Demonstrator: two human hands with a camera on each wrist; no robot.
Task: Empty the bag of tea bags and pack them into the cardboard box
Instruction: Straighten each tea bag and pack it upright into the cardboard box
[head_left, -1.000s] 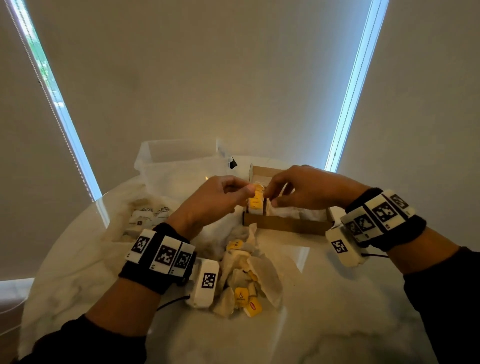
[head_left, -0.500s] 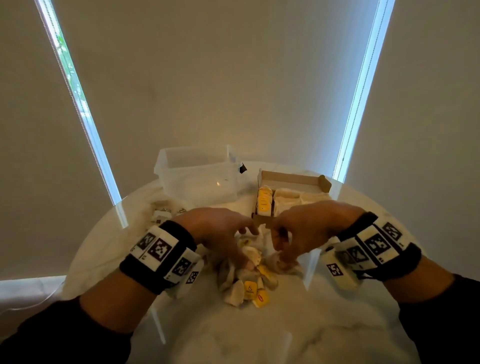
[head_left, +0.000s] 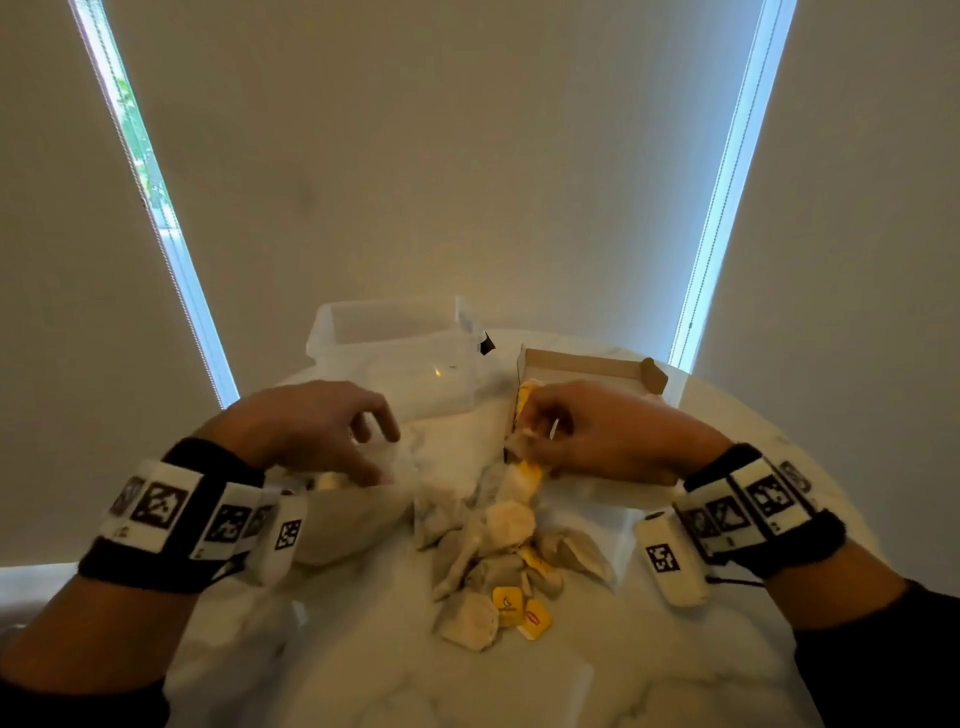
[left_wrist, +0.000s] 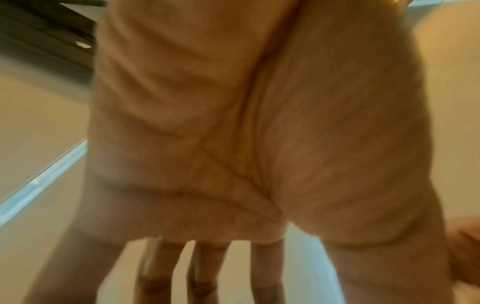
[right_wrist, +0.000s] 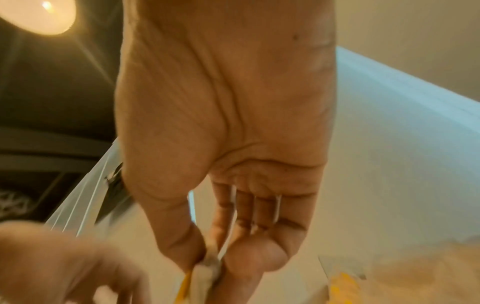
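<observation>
Several loose tea bags (head_left: 493, 561) with yellow tags lie in a pile on the table between my hands. The open cardboard box (head_left: 582, 364) stands behind them at the right, with yellow-tagged tea bags packed at its left end. My right hand (head_left: 530, 441) hovers at the box's near left corner and pinches a tea bag (right_wrist: 205, 269) between thumb and fingers; a yellow tag (head_left: 531, 470) hangs below it. My left hand (head_left: 382, 447) hovers with loosely curved fingers (left_wrist: 202, 277) over the crumpled clear bag (head_left: 353, 519) and holds nothing.
A clear plastic tub (head_left: 395, 353) stands at the back of the round marble table (head_left: 363, 675), left of the box. Closed blinds fill the wall behind, very near the table's far edge.
Both hands were down in the pile half a second ago. My right hand has risen toward the box with a tea bag; my left hand has drawn off to the left, over the clear bag.
</observation>
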